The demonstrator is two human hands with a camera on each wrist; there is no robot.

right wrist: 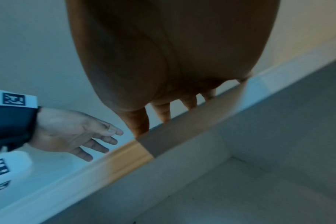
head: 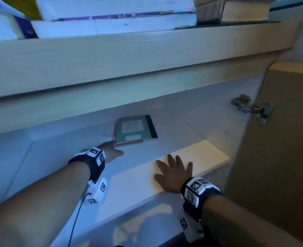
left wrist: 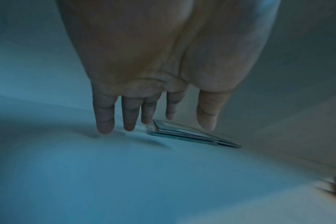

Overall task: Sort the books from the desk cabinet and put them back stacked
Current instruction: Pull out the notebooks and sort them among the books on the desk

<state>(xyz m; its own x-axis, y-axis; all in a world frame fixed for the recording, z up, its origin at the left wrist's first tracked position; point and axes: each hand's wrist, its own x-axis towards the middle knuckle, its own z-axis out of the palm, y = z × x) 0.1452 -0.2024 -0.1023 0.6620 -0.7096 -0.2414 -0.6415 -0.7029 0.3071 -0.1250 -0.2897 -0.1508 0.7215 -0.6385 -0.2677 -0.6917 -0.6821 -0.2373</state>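
Reaching into the cabinet, the left hand (head: 111, 150), fingers spread and empty, nears the thin books (head: 135, 130); right hand (head: 174, 173) lies flat on the shelf (head: 209, 154). Next: slide fingers under their near edge.

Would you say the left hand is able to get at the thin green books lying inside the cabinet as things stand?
Probably yes. The left hand is open, its fingers straight, right by the near corner of the green books. Nothing lies between them on the shelf, and the right hand rests apart on the front edge.
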